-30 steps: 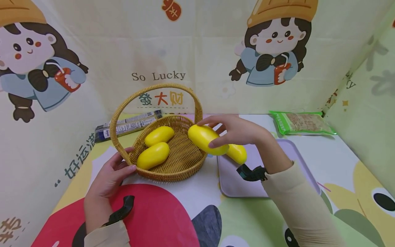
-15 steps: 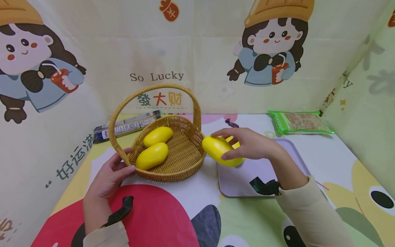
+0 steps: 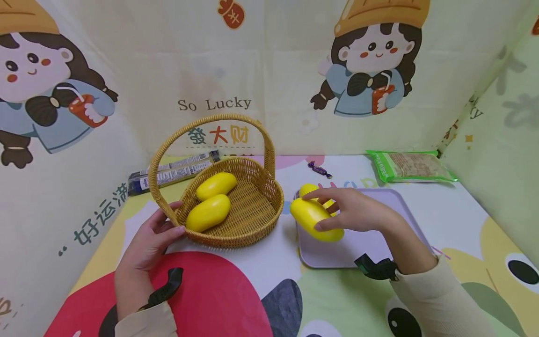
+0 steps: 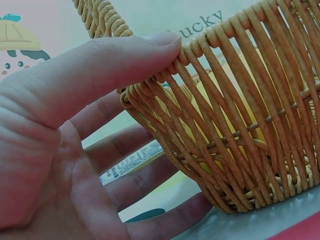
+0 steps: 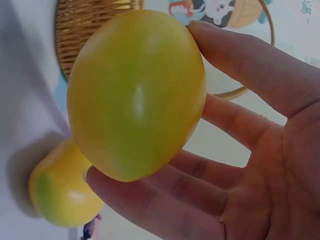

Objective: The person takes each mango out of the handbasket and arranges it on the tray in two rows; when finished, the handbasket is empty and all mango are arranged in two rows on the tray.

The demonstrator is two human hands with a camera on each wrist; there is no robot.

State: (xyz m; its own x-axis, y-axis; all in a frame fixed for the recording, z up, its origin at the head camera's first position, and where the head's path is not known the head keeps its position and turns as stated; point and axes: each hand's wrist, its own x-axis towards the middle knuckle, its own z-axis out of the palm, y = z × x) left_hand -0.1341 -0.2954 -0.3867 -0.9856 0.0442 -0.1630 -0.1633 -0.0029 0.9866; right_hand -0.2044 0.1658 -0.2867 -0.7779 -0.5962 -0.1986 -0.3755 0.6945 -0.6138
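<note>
My right hand [image 3: 358, 209] grips a yellow mango [image 3: 313, 219] between thumb and fingers, over the left part of a lilac tray [image 3: 358, 252]. In the right wrist view the held mango [image 5: 135, 95] shows a green tinge. A second mango [image 3: 309, 188] lies on the tray behind it, partly covered by the hand. My left hand [image 3: 147, 238] holds the left rim of a wicker basket [image 3: 252, 236]; in the left wrist view the thumb lies on the rim [image 4: 185, 52] and the fingers reach round the outside. Inside the basket lie two more mangoes, one behind [image 3: 216, 186] and one in front [image 3: 208, 213].
The basket's tall arched handle [image 3: 210, 119] rises over its opening. Behind it on the left lies a long dark-and-clear packet [image 3: 181, 171]. A purple wrapped candy [image 3: 320, 169] lies behind the tray, and a green-edged packet [image 3: 410, 167] at the back right.
My right hand has moved right and toward me with the mango, from the basket's right rim to over the tray. The candy has come into view. My left hand stays on the basket.
</note>
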